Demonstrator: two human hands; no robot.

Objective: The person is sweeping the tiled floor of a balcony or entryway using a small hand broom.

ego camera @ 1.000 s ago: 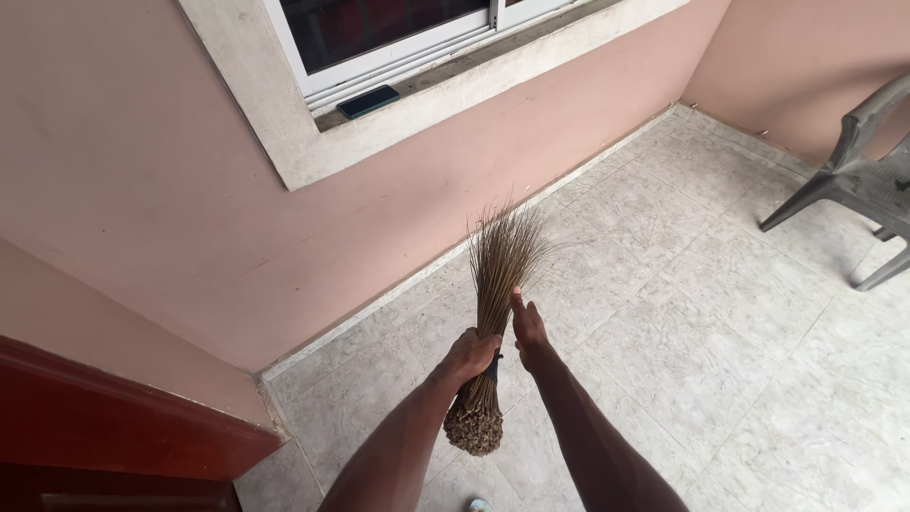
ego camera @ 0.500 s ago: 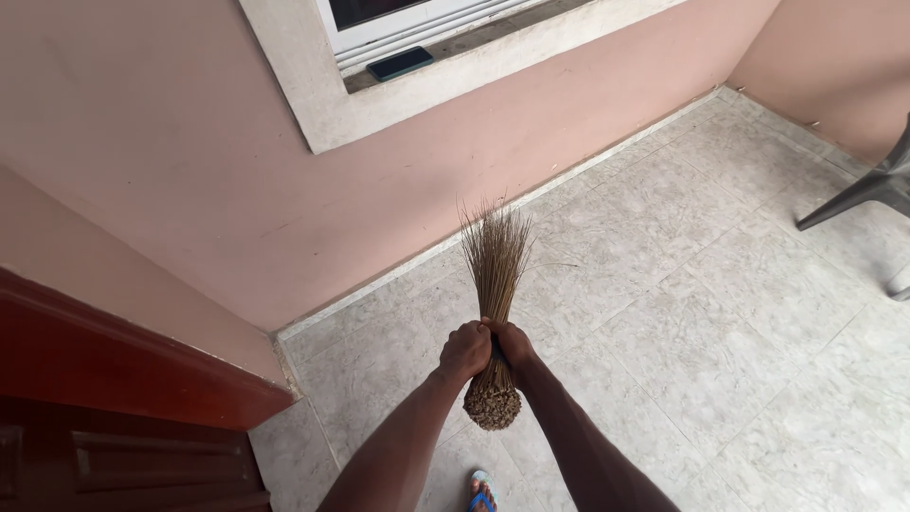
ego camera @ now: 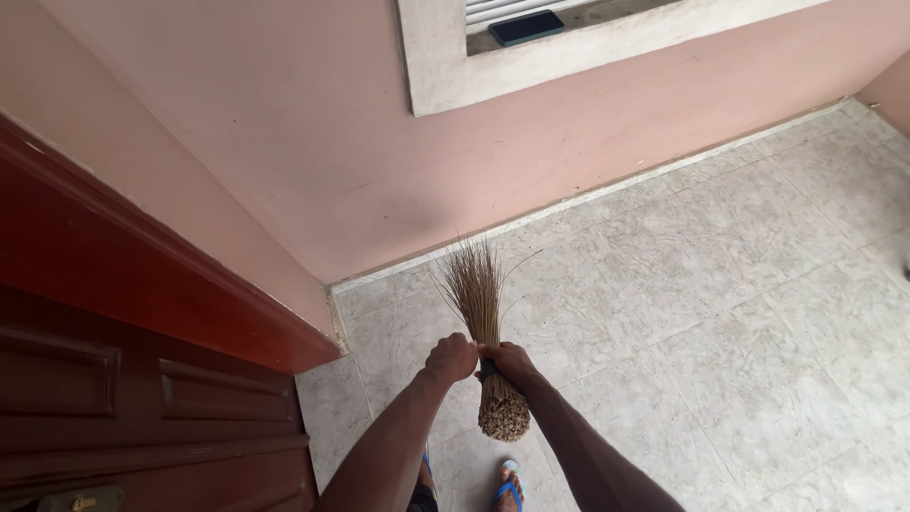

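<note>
A short broom (ego camera: 479,308) made of bundled brown sticks points away from me, its bristle tips fanned out over the tiled floor and its thick butt end (ego camera: 503,417) toward my feet. My left hand (ego camera: 450,358) is closed around the bundle near its bound part. My right hand (ego camera: 510,362) grips the same spot from the other side, the two hands touching each other.
A dark red wooden door (ego camera: 142,379) stands at the left. A pink wall (ego camera: 313,171) runs behind, with a window sill holding a dark phone (ego camera: 526,27). Grey marbled floor tiles (ego camera: 720,313) spread right. My foot in a blue sandal (ego camera: 507,484) shows below.
My right hand went from open beside the broom to closed on it. The view has swung left, bringing the door in and losing the grey chair.
</note>
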